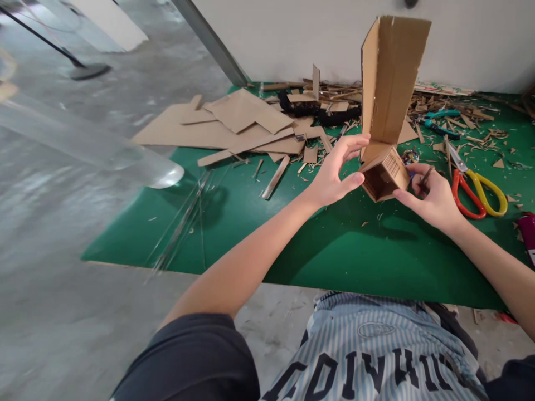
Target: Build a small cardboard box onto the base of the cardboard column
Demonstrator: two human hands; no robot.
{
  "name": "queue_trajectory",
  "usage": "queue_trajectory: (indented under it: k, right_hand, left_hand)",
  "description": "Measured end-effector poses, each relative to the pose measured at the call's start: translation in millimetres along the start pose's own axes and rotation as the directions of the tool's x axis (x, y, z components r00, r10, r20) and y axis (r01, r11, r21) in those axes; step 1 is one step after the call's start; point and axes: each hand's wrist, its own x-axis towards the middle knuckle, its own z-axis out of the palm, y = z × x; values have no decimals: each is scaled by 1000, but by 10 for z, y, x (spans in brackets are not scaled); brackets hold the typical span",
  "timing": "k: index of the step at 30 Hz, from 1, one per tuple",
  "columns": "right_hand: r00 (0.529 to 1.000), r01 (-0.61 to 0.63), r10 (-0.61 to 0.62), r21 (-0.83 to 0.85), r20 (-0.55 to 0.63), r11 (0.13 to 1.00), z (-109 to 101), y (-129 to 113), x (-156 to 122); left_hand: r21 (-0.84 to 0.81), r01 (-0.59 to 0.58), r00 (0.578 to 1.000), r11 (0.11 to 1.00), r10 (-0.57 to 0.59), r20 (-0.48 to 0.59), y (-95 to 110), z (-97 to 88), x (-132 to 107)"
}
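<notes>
A small open-ended cardboard box (385, 174) is tilted between my hands, its hollow end facing me. A tall folded cardboard piece (395, 78) rises behind it; whether the two are joined, I cannot tell. My left hand (334, 172) holds the left side, thumb at the box's near edge and fingertips at the foot of the tall piece. On the right side, my right hand (432, 195) grips the box with thumb and fingers. A thin dark stick-like thing (427, 174) also pokes out between its fingers.
Scissors (476, 186) with red and yellow handles lie right of my right hand, with teal-handled pliers (443, 123) behind. Cardboard sheets (234, 120) and scraps cover the back of the green table (317, 245). A blurred clear tube-like thing (125, 150) reaches over its left edge.
</notes>
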Motion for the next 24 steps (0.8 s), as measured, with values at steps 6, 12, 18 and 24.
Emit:
queue_trajectory:
  k: [6, 12, 18, 24]
  right_hand:
    - [993, 97, -86, -142, 80, 985, -5, -18, -1]
    - [982, 154, -138, -126, 129, 980, -1, -15, -4]
    - [980, 167, -154, -96, 127, 981, 12, -3, 5]
    - [990, 113, -105, -79, 92, 990, 14, 24, 15]
  left_hand:
    - [12, -10, 991, 1000, 9, 132, -24, -22, 32]
    - [50, 3, 991, 999, -9, 131, -29, 22, 41]
    - [203, -58, 990, 978, 31, 135, -37, 13, 61]
    - [290, -136, 988, 947, 109, 106, -82, 3, 62]
